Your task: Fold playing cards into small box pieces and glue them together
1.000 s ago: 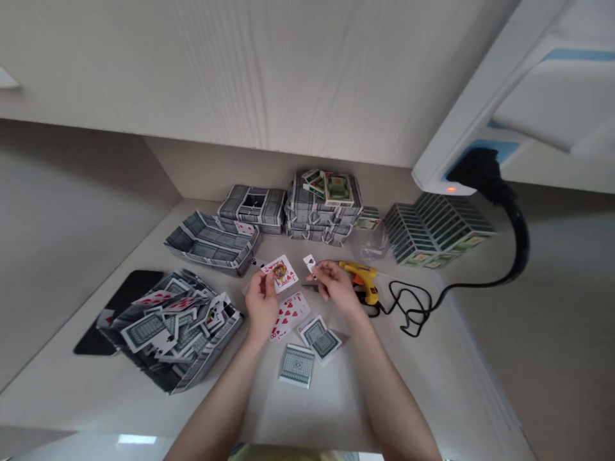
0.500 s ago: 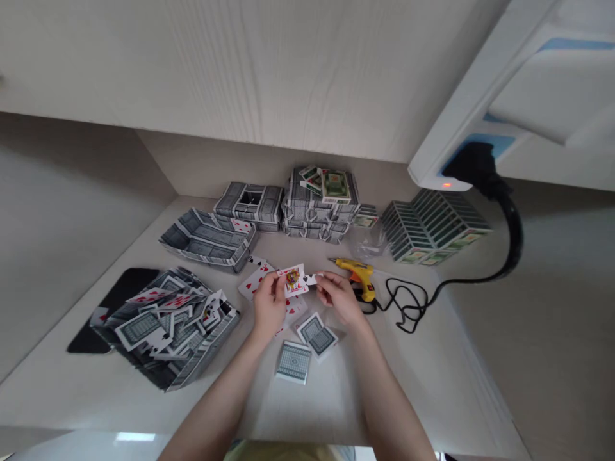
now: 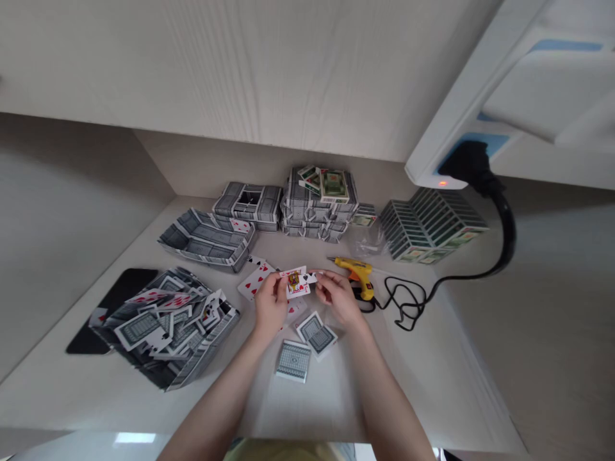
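Note:
My left hand (image 3: 270, 303) pinches a red face card (image 3: 295, 283) by its left edge, face up above the table. My right hand (image 3: 337, 298) pinches a small card piece (image 3: 311, 277) with a black pip and holds it against the face card's right edge. Under the hands lie face-up heart cards (image 3: 254, 281) and two small face-down card stacks (image 3: 293, 360), (image 3: 316, 333). A yellow glue gun (image 3: 356, 274) lies just right of my right hand.
A tray made of cards (image 3: 169, 326) full of loose cards sits at the left on a black mat (image 3: 111, 305). More card-built boxes (image 3: 207, 238), (image 3: 319, 203) stand behind. A block of packs (image 3: 432, 226) is at the right. The gun's black cord (image 3: 427, 292) runs to a power strip (image 3: 456, 163).
My hands came together: the face card moved right and the small piece moved left until they met. A heart card under my left hand is now uncovered on the table.

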Motion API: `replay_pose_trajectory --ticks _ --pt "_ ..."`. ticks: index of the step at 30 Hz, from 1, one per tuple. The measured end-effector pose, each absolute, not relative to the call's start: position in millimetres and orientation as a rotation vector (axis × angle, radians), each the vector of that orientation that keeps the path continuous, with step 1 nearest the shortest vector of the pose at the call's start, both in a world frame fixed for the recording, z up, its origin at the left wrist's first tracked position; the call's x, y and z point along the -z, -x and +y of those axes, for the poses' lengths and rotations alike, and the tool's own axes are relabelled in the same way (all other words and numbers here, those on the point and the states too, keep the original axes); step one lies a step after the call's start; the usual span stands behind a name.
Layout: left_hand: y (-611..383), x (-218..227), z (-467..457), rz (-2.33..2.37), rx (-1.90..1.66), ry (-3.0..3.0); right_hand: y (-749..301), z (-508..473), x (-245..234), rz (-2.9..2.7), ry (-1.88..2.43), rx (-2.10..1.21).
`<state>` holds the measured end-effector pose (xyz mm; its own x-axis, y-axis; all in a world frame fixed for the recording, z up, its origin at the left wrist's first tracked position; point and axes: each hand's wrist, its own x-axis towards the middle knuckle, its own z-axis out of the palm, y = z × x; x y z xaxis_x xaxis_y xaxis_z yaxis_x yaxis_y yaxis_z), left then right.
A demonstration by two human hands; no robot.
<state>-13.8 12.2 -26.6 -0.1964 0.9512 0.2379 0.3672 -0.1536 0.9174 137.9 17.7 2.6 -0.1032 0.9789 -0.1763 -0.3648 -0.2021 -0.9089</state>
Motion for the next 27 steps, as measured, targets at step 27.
replay_pose_trajectory --ticks 27 --pt "13.6 21.9 10.9 1.508 -1.277 -1.501 -133.1 17.5 -1.6 -1.128 1.209 -1.315"
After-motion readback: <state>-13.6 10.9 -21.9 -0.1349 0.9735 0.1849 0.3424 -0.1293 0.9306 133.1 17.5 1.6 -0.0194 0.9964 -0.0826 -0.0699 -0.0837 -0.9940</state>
